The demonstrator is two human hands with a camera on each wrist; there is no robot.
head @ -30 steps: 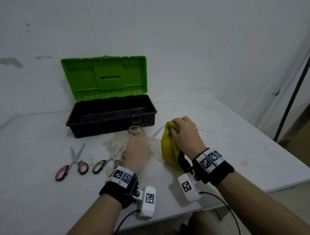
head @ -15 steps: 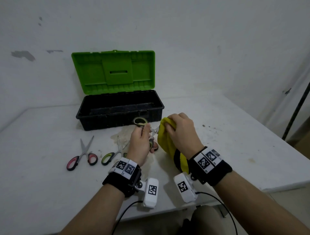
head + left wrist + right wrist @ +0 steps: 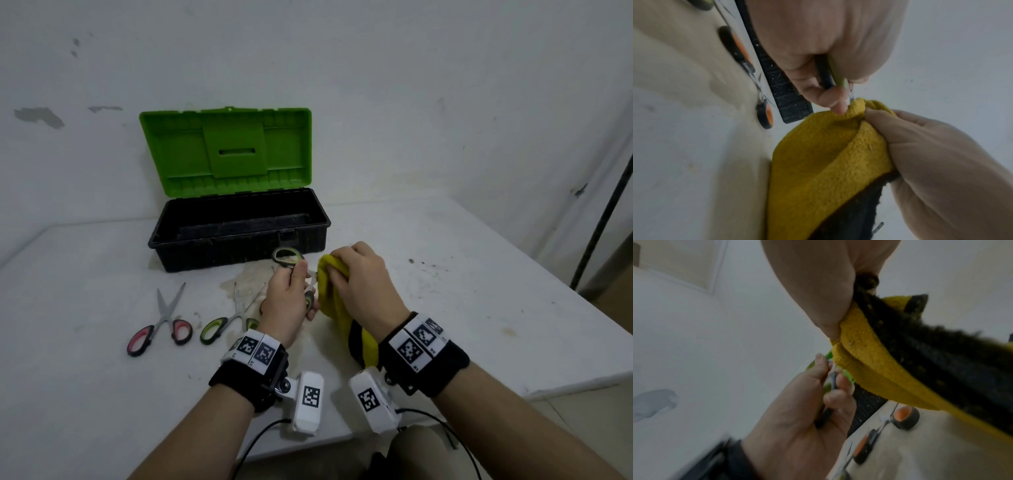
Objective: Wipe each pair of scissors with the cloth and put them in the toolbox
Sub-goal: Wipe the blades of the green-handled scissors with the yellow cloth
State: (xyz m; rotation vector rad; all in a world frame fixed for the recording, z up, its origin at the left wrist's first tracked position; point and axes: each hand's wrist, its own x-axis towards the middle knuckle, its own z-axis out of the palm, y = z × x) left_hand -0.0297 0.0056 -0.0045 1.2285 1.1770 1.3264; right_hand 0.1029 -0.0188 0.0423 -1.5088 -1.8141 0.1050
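Two hands work on one pair of scissors just in front of the toolbox. The left hand grips the green-handled scissors by the handles, fingers curled round one loop, the other loop standing clear above the fist. The right hand is closed round the yellow cloth, bunching it over the blades; the blades themselves are hidden inside the fold.

Step in hand, by judgement: wiping the first pair. The toolbox interior shows no scissors, so nothing is yet stowed. The next move calls for drawing the cloth along the blades to the tips, then lifting the pair over the front wall of the toolbox and setting it inside. The green lid stands upright at the rear and leaves the opening free.

To the front left of the toolbox lie the pink-handled scissors and, nearer the left hand, a second green-handled pair, both with blades apart. An orange-handled pair lies under the hands close to the toolbox front. It rests on a stained patch of table. Nothing blocks the path to the toolbox; the pairs on the table lie close beneath the working hands.
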